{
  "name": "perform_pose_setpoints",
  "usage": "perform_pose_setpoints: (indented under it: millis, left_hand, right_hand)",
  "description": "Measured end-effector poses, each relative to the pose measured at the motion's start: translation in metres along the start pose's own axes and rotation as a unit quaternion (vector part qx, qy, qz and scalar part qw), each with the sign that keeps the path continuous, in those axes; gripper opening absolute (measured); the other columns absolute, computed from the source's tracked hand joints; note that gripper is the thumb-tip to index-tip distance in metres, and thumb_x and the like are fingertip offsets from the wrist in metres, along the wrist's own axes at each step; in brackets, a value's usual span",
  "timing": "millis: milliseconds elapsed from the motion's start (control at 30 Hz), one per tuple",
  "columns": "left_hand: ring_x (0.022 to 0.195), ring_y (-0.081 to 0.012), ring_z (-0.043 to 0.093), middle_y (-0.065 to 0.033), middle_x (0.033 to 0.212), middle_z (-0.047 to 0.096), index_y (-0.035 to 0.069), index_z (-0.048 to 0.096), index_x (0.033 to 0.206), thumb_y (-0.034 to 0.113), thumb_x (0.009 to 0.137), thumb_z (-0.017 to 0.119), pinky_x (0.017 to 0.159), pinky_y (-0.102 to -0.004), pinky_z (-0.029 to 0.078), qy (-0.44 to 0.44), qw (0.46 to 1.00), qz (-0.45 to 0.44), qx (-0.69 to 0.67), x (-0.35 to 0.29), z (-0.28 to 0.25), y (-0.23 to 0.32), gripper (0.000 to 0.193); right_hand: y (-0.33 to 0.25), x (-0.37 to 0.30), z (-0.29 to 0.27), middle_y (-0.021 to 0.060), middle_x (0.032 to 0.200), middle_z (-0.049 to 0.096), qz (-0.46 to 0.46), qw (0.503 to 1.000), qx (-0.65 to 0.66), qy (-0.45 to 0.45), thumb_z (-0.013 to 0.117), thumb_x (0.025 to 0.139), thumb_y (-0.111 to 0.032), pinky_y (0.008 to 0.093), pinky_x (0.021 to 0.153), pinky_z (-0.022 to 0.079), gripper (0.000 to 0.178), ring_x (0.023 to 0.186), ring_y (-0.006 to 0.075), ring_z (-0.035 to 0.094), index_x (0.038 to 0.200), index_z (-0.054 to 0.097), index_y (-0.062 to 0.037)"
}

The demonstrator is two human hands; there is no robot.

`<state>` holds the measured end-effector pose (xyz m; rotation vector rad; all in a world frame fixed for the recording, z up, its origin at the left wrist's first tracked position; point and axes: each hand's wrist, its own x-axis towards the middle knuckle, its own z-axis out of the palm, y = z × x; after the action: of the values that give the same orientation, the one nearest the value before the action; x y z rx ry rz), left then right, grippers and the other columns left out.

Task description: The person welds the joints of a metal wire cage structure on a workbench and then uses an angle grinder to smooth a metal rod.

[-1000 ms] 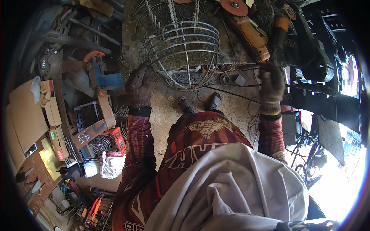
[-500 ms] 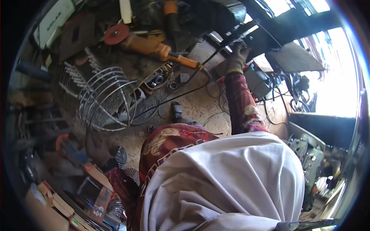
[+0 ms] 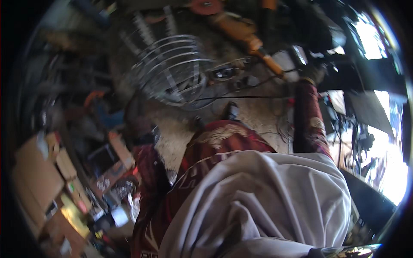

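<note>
My right hand point(image 3: 314, 72), in a dark glove or heavily soiled, reaches out to the far right against dark metal parts; its fingers blur into them, and what it touches is unclear. My left hand point(image 3: 138, 127) hangs low at the left, smeared by motion, just below a round cage of bent metal rods point(image 3: 174, 102). No held thing can be made out in it. An orange angle grinder point(image 3: 238, 33) with a red disc point(image 3: 206, 6) lies beyond the cage, toward my right hand.
A dark cable point(image 3: 254, 97) crosses the floor between the cage and my right arm. Cardboard boxes point(image 3: 36, 174) and loose items crowd the lower left. A blue and orange tool point(image 3: 109, 118) lies left of my left hand. Metal sheets point(image 3: 372, 109) stand at the right.
The view has swung left, so the cage, grinder and boxes sit farther right and higher. My right hand stays at the dark metal parts; my left hand stays low near the cage.
</note>
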<state>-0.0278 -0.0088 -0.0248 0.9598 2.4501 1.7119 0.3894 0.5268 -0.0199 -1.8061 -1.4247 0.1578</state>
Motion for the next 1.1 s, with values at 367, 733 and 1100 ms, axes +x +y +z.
perform_pose_setpoints:
  millis: [367, 733, 1100]
  left_hand:
    - [0.1, -0.0238, 0.072, -0.0135, 0.108, 0.075, 0.005, 0.073, 0.114, 0.015, 0.094, 0.071, 0.087, -0.0333, 0.055, 0.041, 0.992, 0.047, 0.114, 0.006, 0.006, 0.033, 0.023]
    - [0.098, -0.0229, 0.073, -0.0121, 0.107, 0.075, 0.006, 0.073, 0.115, 0.018, 0.095, 0.07, 0.086, -0.0335, 0.055, 0.036, 0.988, 0.061, 0.135, 0.003, 0.003, 0.032, 0.023]
    - [0.096, -0.0254, 0.072, -0.012, 0.106, 0.075, 0.009, 0.073, 0.116, 0.021, 0.096, 0.068, 0.083, -0.0341, 0.055, 0.029, 0.986, 0.052, 0.157, 0.006, 0.003, 0.03, 0.024]
  right_hand:
    - [-0.044, 0.004, -0.11, 0.0145, 0.082, 0.07, -0.353, 0.908, -0.224, 0.023, 0.066, 0.091, -0.041, 0.0419, 0.08, 0.053, 0.04, 0.082, 0.0255, 0.068, 0.095, 0.074, -0.0016]
    - [-0.095, -0.024, -0.194, 0.0089, 0.095, 0.069, -0.202, 0.925, 0.292, -0.139, 0.063, 0.096, -0.019, 0.0293, 0.071, 0.053, 0.031, 0.085, 0.0168, 0.067, 0.118, 0.061, 0.0029]
    - [-0.182, -0.095, -0.235, 0.0088, 0.105, 0.066, -0.171, 0.853, 0.308, -0.385, 0.052, 0.104, -0.029, 0.0255, 0.06, 0.049, 0.047, 0.077, 0.0128, 0.063, 0.141, 0.049, 0.0002]
